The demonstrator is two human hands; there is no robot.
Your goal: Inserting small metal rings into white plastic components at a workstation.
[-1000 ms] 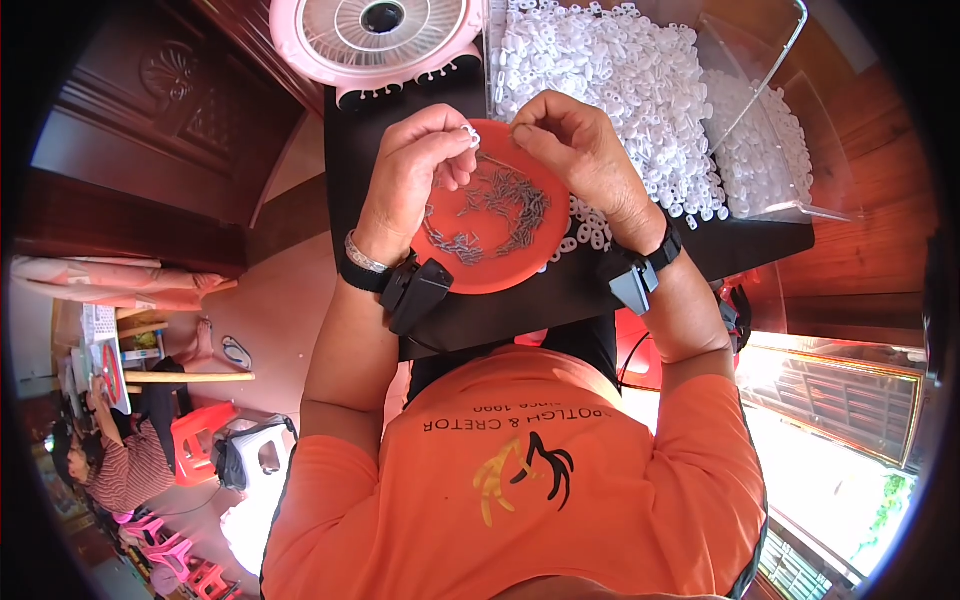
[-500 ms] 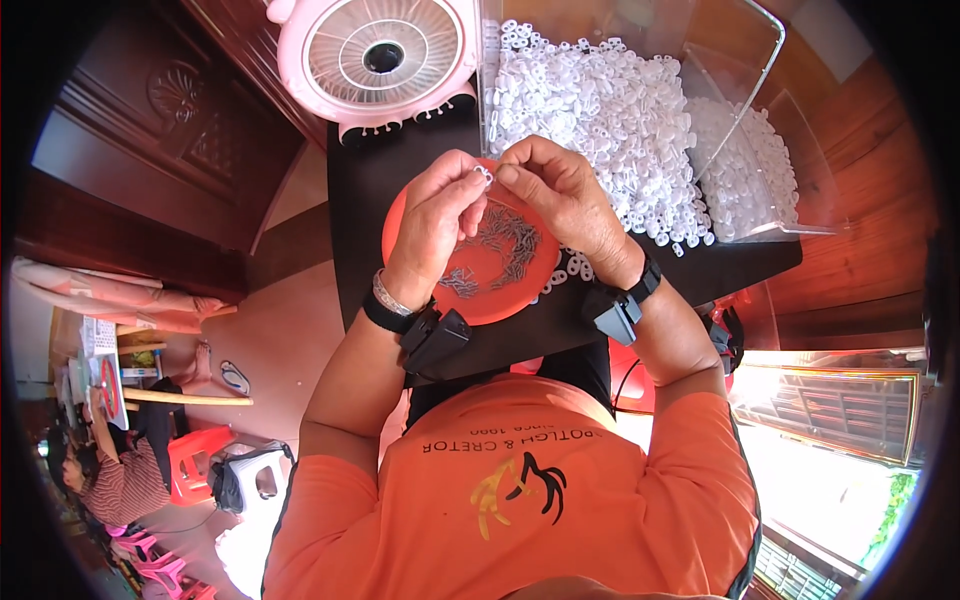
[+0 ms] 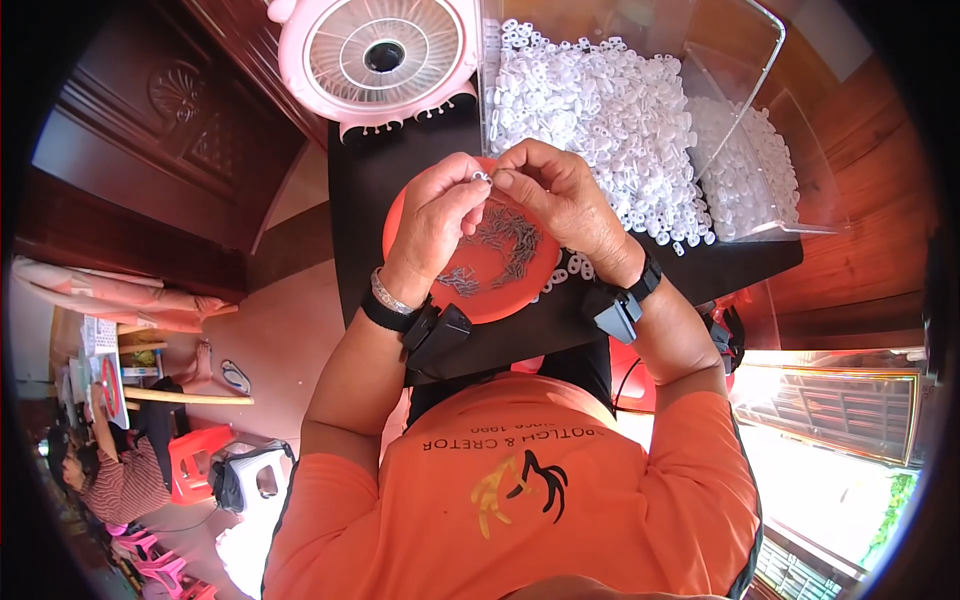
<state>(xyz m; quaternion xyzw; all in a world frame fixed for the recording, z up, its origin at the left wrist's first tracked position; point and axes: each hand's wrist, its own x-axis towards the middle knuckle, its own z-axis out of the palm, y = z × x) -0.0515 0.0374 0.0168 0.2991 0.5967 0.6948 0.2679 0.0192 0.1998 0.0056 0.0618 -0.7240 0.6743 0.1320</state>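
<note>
Both my hands meet above the far part of a shallow orange-red dish (image 3: 404,245), which holds loose grey metal pins or screws (image 3: 515,250). My left hand (image 3: 437,212) pinches a small white plastic piece with holes (image 3: 482,177) between thumb and forefinger. Close beside it, my right hand (image 3: 562,200) has thumb and forefinger pressed together at the piece's right side. Whatever is between those right fingertips is too small to make out. Several white two-holed pieces (image 3: 578,265) lie on the dark table right of the dish, partly under my right wrist.
A clear plastic bin (image 3: 770,55) lies at the far right, with a large heap of white pieces (image 3: 590,110) spilling from it. The pink fan (image 3: 383,60) stands at the back left of the black table (image 3: 365,200). A person (image 3: 125,480) sits far left.
The white piece has tilted and dipped slightly between my fingertips. My hands have barely shifted, and the right fingertips stay close against it.
</note>
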